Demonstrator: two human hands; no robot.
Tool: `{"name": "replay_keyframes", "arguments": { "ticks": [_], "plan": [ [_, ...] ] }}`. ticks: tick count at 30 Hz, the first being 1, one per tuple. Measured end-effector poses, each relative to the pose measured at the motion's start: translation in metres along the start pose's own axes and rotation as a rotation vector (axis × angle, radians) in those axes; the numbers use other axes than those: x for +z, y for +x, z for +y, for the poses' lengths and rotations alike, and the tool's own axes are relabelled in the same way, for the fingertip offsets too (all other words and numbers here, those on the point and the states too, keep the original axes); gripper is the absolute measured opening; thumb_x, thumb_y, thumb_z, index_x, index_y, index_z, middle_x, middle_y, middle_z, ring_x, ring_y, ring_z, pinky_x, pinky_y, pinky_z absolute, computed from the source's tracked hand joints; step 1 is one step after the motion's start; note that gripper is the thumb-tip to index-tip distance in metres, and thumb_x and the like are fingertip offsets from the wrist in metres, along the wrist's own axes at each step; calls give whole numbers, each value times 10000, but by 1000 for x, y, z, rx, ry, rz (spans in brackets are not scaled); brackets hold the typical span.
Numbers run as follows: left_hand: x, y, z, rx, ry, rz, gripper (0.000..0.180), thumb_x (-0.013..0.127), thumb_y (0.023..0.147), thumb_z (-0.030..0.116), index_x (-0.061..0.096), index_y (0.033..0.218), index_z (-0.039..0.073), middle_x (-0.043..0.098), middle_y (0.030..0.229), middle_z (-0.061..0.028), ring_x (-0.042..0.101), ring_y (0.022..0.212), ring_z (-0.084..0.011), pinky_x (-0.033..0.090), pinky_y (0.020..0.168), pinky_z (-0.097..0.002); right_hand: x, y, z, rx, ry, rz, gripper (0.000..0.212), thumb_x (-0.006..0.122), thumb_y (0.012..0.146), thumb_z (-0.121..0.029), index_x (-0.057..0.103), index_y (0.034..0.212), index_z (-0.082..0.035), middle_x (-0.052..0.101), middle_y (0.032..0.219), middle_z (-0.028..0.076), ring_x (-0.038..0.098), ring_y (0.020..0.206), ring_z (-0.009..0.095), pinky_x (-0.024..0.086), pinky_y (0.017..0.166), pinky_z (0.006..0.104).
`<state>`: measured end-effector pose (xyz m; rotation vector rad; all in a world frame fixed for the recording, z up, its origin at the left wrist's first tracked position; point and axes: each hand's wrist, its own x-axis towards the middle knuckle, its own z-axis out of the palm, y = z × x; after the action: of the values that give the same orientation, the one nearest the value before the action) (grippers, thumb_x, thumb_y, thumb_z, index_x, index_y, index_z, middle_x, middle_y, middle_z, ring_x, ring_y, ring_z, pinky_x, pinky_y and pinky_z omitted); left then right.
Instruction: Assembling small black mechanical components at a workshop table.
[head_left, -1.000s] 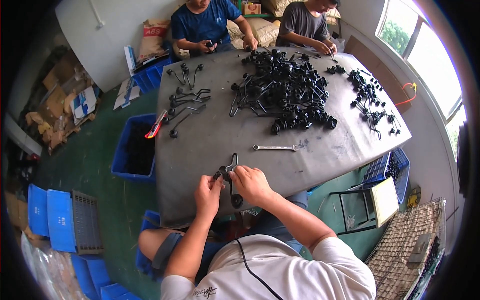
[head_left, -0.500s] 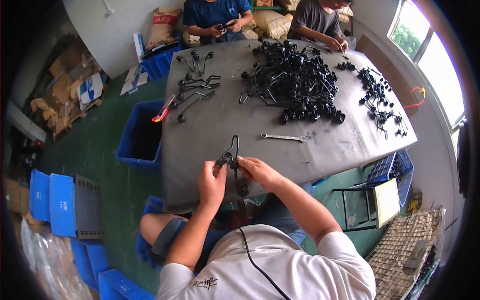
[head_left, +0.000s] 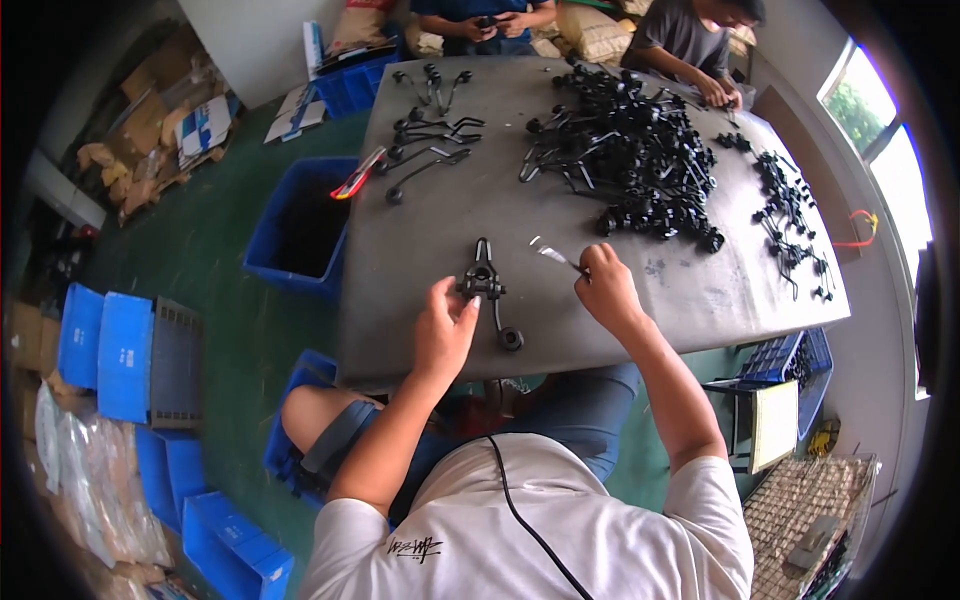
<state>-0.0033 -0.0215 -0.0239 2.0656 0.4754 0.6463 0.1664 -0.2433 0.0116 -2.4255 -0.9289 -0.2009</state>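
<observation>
A black bent-rod part [head_left: 483, 281] with a clamp-like middle and a round end lies at the near side of the grey table [head_left: 420, 240]. My left hand [head_left: 446, 328] grips it at the clamp between thumb and fingers. To the right, my right hand [head_left: 608, 285] is closed around one end of a silver wrench [head_left: 550, 252], whose other end points up and left toward the far side. The wrench looks slightly smeared by motion. A gap of bare table separates the wrench from the rod part.
A large heap of black rod parts [head_left: 640, 150] covers the table's far middle, with smaller pieces [head_left: 785, 210] along the right. Several rods [head_left: 425, 165] and a red cutter knife [head_left: 358, 174] lie at the left. A blue bin [head_left: 300, 220] stands beside the table. Two people work opposite.
My right hand has let go of the rod part, moved right and picked up the wrench from the table. My left hand still holds the part. The whole view has shifted.
</observation>
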Motion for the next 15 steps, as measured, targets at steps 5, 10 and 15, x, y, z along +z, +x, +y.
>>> {"name": "replay_keyframes", "arguments": {
  "ticks": [5,10,15],
  "plan": [
    [-1,-2,5,26,-57,-19,519,737,890,169,507,1320,-8,690,796,-123,669,659,-274,530,635,-403,25,-31,-37,192,478,107,166,639,863,-34,597,1024,-42,625,894,140,638,797,332,520,717,429],
    [-3,-6,2,101,14,2,501,744,870,140,532,1297,-13,675,764,-122,651,630,-277,520,613,-402,31,-49,-52,-176,261,56,144,662,885,-26,620,1020,-51,635,890,123,629,772,300,520,716,376],
    [-5,-6,4,94,28,4,491,747,864,137,546,1288,-6,665,747,-116,635,609,-278,514,601,-402,28,-48,-76,-58,551,113,135,641,914,-37,618,1047,-52,657,929,130,627,817,331,504,761,420]
  ]
}}
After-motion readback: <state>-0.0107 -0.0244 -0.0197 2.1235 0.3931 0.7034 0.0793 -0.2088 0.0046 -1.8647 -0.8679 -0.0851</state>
